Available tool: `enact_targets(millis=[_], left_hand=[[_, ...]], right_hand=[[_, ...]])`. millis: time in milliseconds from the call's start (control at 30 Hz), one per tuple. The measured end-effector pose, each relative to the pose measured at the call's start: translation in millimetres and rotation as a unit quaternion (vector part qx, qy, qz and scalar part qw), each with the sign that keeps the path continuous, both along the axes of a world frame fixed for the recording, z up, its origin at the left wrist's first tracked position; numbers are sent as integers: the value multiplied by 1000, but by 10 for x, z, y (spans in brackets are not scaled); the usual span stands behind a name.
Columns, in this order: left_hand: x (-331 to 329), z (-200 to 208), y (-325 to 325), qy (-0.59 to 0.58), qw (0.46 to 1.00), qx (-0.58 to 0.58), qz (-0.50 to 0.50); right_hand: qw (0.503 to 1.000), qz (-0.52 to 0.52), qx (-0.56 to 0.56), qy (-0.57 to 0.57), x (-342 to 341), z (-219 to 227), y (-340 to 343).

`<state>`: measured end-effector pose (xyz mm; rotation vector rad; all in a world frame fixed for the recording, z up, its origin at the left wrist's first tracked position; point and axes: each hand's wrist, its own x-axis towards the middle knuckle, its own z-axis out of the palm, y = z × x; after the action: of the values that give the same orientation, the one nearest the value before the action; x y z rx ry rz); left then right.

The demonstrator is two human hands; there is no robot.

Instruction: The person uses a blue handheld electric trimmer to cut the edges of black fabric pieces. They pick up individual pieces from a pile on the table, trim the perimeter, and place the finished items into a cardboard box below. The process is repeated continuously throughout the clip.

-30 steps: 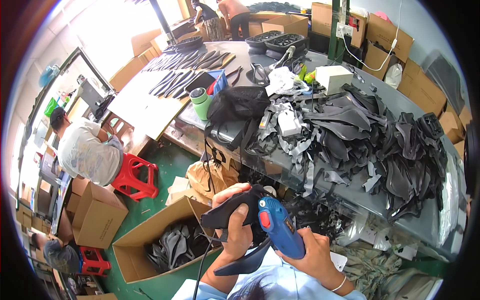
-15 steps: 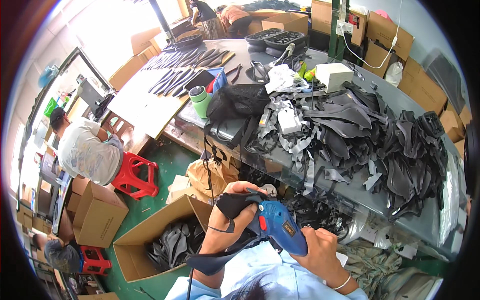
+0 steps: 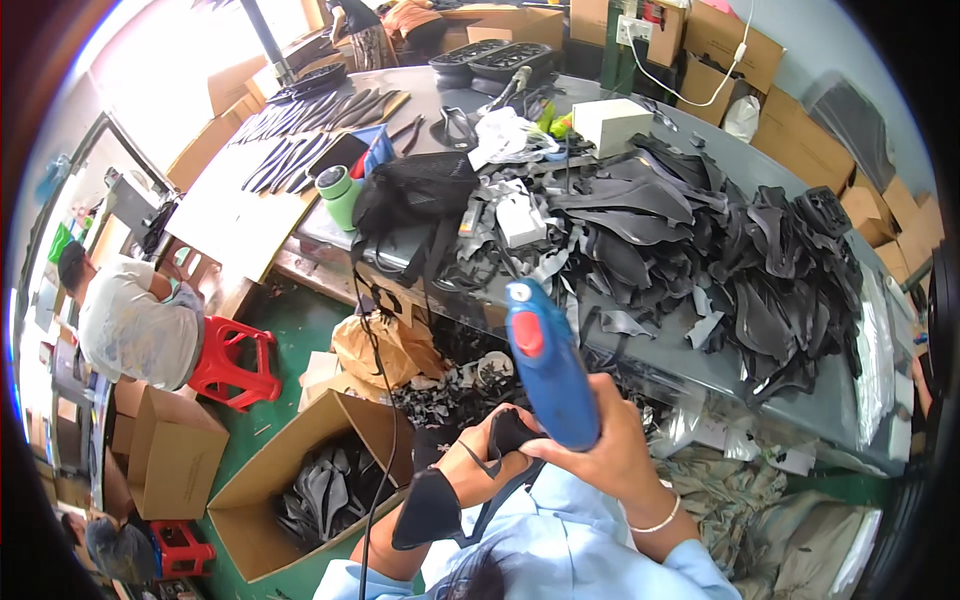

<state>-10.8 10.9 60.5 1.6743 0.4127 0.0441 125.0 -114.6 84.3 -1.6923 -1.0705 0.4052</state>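
A blue handheld power tool (image 3: 560, 385) with a red button points up and away from me, its narrow tip rising toward the table edge. My right hand (image 3: 605, 450) is closed around its lower body. Low in front of my chest, my left hand (image 3: 480, 468) grips a black saddle-shaped cover (image 3: 428, 508), with thin strips hanging around the fingers. My right thumb reaches close to the cover's upper end; whether it touches cannot be made out. The tool's tip is apart from the cover.
A grey table (image 3: 700, 385) carries a heap of black covers (image 3: 640, 195) and scraps. Beside them are a black bag (image 3: 415, 195) and a green bottle (image 3: 338, 195). An open cardboard box (image 3: 245, 530) of black pieces stands lower left. A person (image 3: 140, 320) sits on a red stool (image 3: 235, 365).
The power tool has swung upright, away from the cover it was against. My left hand has lowered slightly with the cover. The whole view has shifted, so the surroundings sit further left.
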Motion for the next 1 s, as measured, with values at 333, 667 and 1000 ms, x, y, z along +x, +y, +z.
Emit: enact_targets(millis=[333,667,1000], left_hand=[[46,112,-126,75,979,187,35],[30,142,-115,14,990,139,-3],[26,67,-135,18,985,171,15]], right_hand=[[998,16,-42,-52,-3,-66,46],[999,-4,-28,-23,-27,-165,73],[998,3,-18,61,0,-126,30]])
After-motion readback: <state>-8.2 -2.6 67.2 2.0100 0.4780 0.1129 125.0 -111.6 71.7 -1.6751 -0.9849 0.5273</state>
